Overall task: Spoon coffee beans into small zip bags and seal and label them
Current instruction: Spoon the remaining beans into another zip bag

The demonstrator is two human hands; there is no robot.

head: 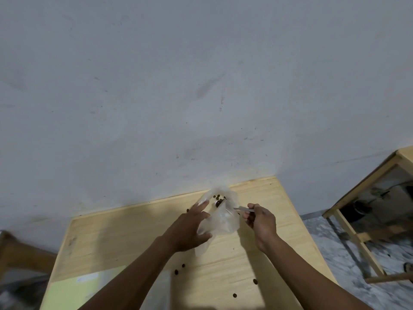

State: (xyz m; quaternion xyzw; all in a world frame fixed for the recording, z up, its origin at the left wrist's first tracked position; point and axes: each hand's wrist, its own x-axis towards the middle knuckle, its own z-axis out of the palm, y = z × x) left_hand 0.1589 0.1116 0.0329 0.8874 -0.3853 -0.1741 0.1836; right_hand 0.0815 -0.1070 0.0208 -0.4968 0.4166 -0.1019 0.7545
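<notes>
Wooden table (257, 249) near wall: left hand (190, 229) holds bag (223, 218) (mouth open), right hand (260, 222) grips spoon (242, 209).

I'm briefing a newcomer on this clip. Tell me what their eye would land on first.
Above the middle of the wooden table, the left hand holds a clear zip bag open while the right hand grips a spoon with its bowl inside the bag. Stray coffee beans lie nearer the camera, and a pale green sheet sits bottom left.
</notes>
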